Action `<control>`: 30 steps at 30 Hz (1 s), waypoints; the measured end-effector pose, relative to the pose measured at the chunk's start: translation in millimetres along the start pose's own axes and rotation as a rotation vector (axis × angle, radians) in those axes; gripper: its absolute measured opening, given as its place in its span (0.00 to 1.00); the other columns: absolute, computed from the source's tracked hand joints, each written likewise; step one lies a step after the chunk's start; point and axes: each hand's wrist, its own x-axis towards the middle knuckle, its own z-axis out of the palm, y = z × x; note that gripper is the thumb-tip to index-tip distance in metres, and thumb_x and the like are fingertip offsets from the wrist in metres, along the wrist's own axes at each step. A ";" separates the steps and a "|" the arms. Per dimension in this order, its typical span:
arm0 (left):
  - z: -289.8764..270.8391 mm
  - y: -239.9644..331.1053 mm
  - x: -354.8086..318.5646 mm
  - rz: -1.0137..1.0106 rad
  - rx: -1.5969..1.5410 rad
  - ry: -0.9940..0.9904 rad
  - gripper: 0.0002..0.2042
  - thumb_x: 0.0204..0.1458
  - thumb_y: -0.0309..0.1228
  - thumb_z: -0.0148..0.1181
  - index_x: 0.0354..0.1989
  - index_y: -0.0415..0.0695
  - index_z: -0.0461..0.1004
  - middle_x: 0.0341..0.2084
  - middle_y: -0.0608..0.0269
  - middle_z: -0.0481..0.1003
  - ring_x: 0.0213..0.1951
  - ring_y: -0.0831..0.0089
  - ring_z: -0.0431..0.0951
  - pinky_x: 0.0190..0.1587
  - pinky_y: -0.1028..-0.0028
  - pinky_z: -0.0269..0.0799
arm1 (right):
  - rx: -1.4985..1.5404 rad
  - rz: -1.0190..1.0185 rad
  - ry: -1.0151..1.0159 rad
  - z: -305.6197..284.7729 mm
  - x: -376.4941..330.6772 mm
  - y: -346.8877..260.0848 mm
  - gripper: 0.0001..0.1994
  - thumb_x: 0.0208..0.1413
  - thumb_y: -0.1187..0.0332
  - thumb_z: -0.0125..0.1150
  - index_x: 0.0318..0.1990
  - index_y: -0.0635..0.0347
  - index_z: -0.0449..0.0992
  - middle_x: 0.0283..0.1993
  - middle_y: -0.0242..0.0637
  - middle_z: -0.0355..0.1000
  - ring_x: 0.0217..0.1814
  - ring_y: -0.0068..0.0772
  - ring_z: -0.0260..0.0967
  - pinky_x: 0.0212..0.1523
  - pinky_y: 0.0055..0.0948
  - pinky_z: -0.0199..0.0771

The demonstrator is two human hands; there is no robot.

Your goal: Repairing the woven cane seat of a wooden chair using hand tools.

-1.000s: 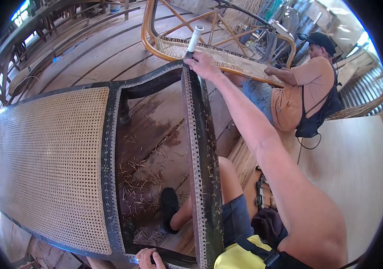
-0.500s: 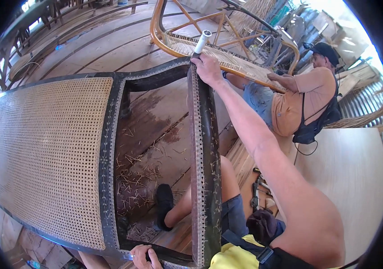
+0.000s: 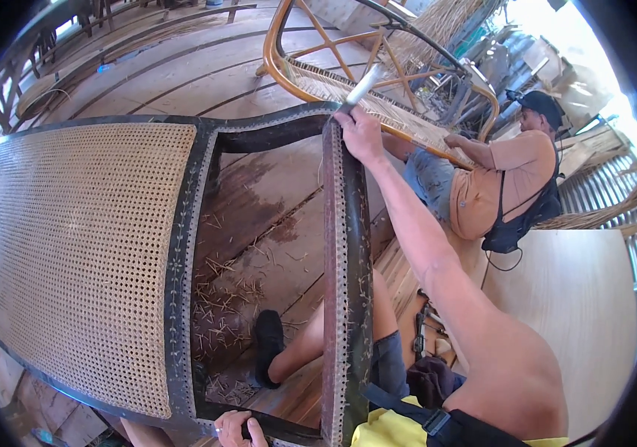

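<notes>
While the open frame's edge [image 3: 289, 425] is clasped by the cropped left hand [image 3: 238, 429], a blurred tool [image 3: 364, 84] is gripped by the right [image 3: 363, 135].

"What's that pale streak up top?"
"A white tube [image 3: 364, 84], blurred. The right hand's grip [image 3: 363, 140] partly hides its lower end."
"And the left hand's grip [image 3: 236, 430]?"
"Cut off by the bottom edge, like the near corner of the dark frame [image 3: 356, 298]."
"The leg [image 3: 300, 350]?"
"Partly hidden behind that same frame."
"Those dark objects [image 3: 418, 343]?"
"Too small to name with certainty."
</notes>
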 end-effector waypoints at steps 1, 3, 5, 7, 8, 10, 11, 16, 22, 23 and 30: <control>0.6 -0.8 -0.5 0.004 -0.001 0.000 0.05 0.53 0.24 0.58 0.37 0.38 0.78 0.33 0.49 0.78 0.38 0.49 0.76 0.46 0.56 0.71 | 0.029 0.166 -0.017 -2.4 3.5 -0.3 0.09 0.58 0.67 0.65 0.41 0.62 0.79 0.35 0.51 0.78 0.41 0.57 0.77 0.43 0.46 0.75; 1.5 -3.0 -1.9 0.008 -0.003 -0.011 0.05 0.53 0.24 0.58 0.37 0.38 0.78 0.33 0.49 0.78 0.38 0.49 0.76 0.46 0.56 0.71 | -0.053 0.097 0.043 6.7 10.2 5.9 0.09 0.59 0.65 0.65 0.40 0.61 0.78 0.31 0.51 0.78 0.38 0.58 0.77 0.40 0.48 0.74; 1.8 -4.3 -2.0 0.047 0.021 0.006 0.06 0.54 0.25 0.58 0.37 0.38 0.78 0.34 0.49 0.78 0.38 0.49 0.76 0.46 0.56 0.71 | -0.113 0.101 0.072 12.8 17.8 10.3 0.09 0.59 0.65 0.65 0.37 0.62 0.77 0.32 0.53 0.77 0.38 0.58 0.77 0.40 0.49 0.74; 1.4 -5.6 -3.0 0.046 0.032 0.003 0.06 0.55 0.26 0.57 0.38 0.38 0.79 0.34 0.49 0.79 0.38 0.49 0.76 0.46 0.56 0.71 | -0.063 0.118 0.086 16.0 16.7 9.8 0.09 0.58 0.66 0.65 0.35 0.63 0.76 0.31 0.53 0.77 0.37 0.60 0.76 0.39 0.51 0.73; 1.9 -5.8 -3.3 0.043 0.027 0.000 0.06 0.55 0.25 0.57 0.38 0.39 0.78 0.34 0.49 0.79 0.39 0.49 0.76 0.47 0.56 0.71 | -0.083 0.095 0.071 15.1 16.6 9.6 0.08 0.58 0.67 0.65 0.35 0.63 0.76 0.32 0.54 0.77 0.38 0.59 0.76 0.39 0.51 0.73; 2.3 -5.8 -3.4 0.039 0.022 -0.002 0.06 0.55 0.25 0.57 0.38 0.39 0.78 0.35 0.49 0.79 0.39 0.49 0.76 0.47 0.55 0.71 | -0.102 0.070 0.054 14.0 17.4 11.3 0.08 0.58 0.67 0.65 0.35 0.63 0.76 0.33 0.54 0.77 0.39 0.59 0.76 0.40 0.51 0.73; 2.9 -6.8 -3.9 0.041 0.011 -0.002 0.06 0.55 0.25 0.57 0.38 0.39 0.78 0.35 0.50 0.79 0.39 0.49 0.76 0.47 0.56 0.71 | -0.171 -0.033 0.041 13.6 19.6 13.5 0.07 0.57 0.68 0.65 0.35 0.63 0.76 0.34 0.54 0.77 0.40 0.58 0.76 0.40 0.50 0.73; 0.3 -2.1 -1.6 0.029 0.010 0.003 0.06 0.55 0.25 0.57 0.38 0.39 0.78 0.34 0.50 0.79 0.39 0.49 0.76 0.48 0.56 0.71 | -0.249 -0.222 -0.021 4.5 1.9 1.4 0.05 0.57 0.70 0.64 0.36 0.63 0.76 0.37 0.54 0.77 0.42 0.55 0.76 0.42 0.47 0.73; 0.6 -3.8 -3.9 0.025 -0.016 0.027 0.06 0.54 0.24 0.57 0.37 0.39 0.78 0.33 0.50 0.79 0.38 0.50 0.77 0.47 0.56 0.71 | -0.011 0.069 0.044 1.3 -9.9 2.0 0.09 0.61 0.63 0.62 0.38 0.60 0.78 0.30 0.45 0.78 0.35 0.47 0.78 0.40 0.44 0.74; 1.2 -2.7 -0.9 0.032 -0.024 0.015 0.06 0.54 0.24 0.57 0.36 0.39 0.78 0.33 0.50 0.79 0.38 0.50 0.77 0.47 0.56 0.71 | -0.019 0.072 0.044 2.3 4.7 13.9 0.09 0.61 0.63 0.62 0.38 0.60 0.78 0.30 0.45 0.78 0.35 0.47 0.78 0.40 0.44 0.74; -0.3 -4.4 -3.6 0.030 -0.016 0.019 0.06 0.54 0.24 0.57 0.36 0.38 0.78 0.32 0.49 0.79 0.38 0.50 0.77 0.46 0.57 0.71 | -0.129 0.043 0.094 20.3 21.7 20.7 0.11 0.59 0.62 0.64 0.35 0.63 0.76 0.31 0.55 0.76 0.38 0.62 0.75 0.41 0.53 0.72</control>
